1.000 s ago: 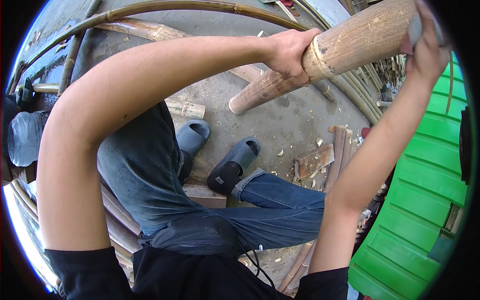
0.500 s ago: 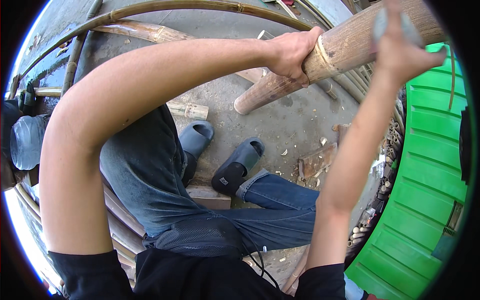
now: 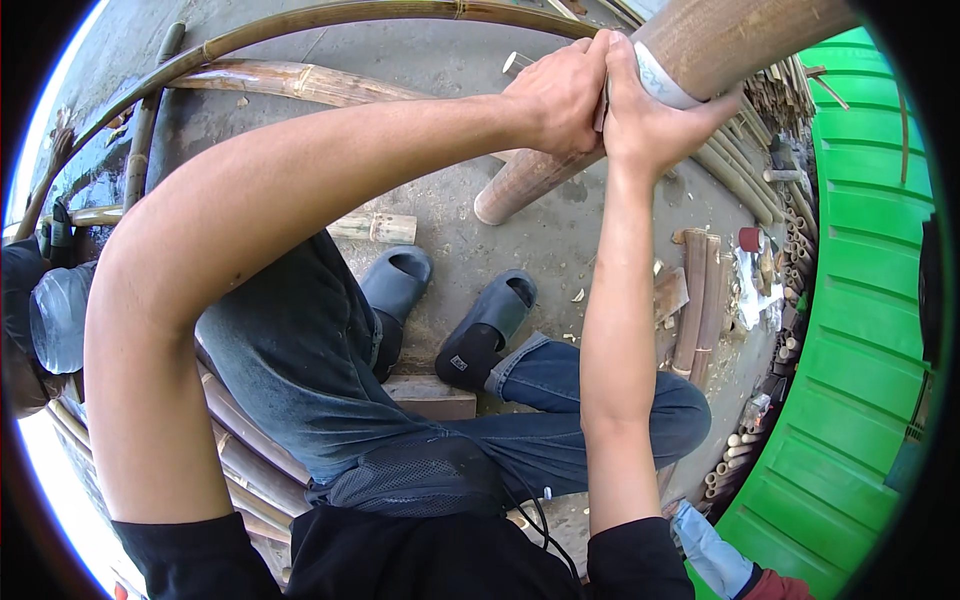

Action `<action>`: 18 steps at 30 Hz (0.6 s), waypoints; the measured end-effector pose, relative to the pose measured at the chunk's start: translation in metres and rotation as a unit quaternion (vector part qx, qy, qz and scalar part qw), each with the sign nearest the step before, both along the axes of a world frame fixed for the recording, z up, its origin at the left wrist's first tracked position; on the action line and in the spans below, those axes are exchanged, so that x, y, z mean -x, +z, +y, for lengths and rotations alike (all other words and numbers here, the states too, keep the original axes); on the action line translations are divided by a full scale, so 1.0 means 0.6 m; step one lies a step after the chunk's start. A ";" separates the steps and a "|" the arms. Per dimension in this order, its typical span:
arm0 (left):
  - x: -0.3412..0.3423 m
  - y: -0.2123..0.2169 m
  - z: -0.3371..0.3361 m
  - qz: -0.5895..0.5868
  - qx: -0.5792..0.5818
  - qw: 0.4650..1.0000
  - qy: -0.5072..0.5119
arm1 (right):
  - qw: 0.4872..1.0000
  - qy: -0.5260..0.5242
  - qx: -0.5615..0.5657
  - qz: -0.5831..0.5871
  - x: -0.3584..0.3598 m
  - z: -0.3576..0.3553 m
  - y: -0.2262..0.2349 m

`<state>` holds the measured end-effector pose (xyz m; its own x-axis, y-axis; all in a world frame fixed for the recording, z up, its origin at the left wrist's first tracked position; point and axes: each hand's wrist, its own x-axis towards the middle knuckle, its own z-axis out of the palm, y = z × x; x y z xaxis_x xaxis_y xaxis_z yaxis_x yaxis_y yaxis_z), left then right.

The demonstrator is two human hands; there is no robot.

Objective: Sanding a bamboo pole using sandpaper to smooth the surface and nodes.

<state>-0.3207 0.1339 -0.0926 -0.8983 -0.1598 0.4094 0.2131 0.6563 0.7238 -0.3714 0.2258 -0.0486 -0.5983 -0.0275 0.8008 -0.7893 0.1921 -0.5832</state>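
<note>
A thick brown bamboo pole point(image 3: 530, 182) slants from the floor in front of me up to the upper right. My left hand point(image 3: 565, 97) is closed around it below the middle. Right beside it, my right hand point(image 3: 655, 115) is wrapped about the pole, thumb and fingers spread around its girth. Under that palm a whitish sheet point(image 3: 660, 78), apparently sandpaper with printing on its back, curves around the bamboo. The two hands touch, and the fingers on the pole's far side are hidden.
A long bamboo strip point(image 3: 330, 15) arcs across the far side, with a split length point(image 3: 300, 80) below it. Shorter bamboo pieces point(image 3: 695, 300) and shavings lie right. A green corrugated panel point(image 3: 850, 300) borders the right. A clear plastic jug point(image 3: 62, 318) stands at left.
My right hand has slid down the pole with the sheet, from the upper right to beside my left hand. The left hand keeps its grip at nearly the same place.
</note>
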 end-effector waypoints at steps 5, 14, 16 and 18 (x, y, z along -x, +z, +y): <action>-0.014 0.004 -0.032 0.077 -0.014 0.991 -0.105 | 0.984 0.175 -0.007 -0.022 0.025 0.075 0.005; -0.021 -0.033 0.004 -0.078 -0.054 0.980 -0.176 | 0.992 0.124 -0.001 -0.012 0.003 0.097 -0.009; -0.027 -0.041 0.024 -0.064 -0.030 0.987 -0.142 | 0.999 0.028 -0.006 0.046 0.000 0.082 0.042; -0.032 -0.042 0.036 -0.087 -0.022 0.989 -0.121 | 0.990 -0.084 -0.083 0.079 0.009 0.075 0.149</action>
<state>-0.3013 0.1553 -0.1181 -0.9686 0.0545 0.2424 0.2298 0.5675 0.7907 -0.3767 0.2711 0.0408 -0.4728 -0.0767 0.8778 -0.8168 0.4117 -0.4040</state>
